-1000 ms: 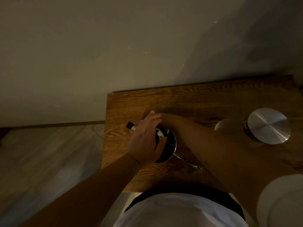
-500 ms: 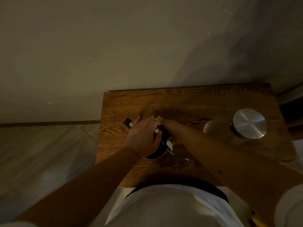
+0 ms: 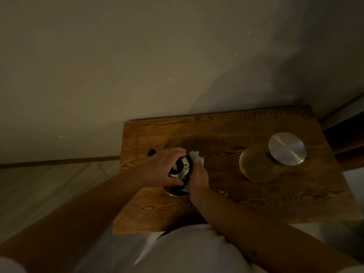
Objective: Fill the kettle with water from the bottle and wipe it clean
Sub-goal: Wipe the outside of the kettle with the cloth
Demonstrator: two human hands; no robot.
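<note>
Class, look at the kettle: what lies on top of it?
The left hand grips the kettle from above; the right hand presses a pale cloth against its side. The kettle's inside is covered.

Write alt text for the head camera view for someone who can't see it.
A left hand grips the top of a kettle on a wooden table while the right hand presses a pale cloth against its side. A jar with a metal lid stands to the right.

No legible txt, labels or nos. anywhere; pic too dim.
</note>
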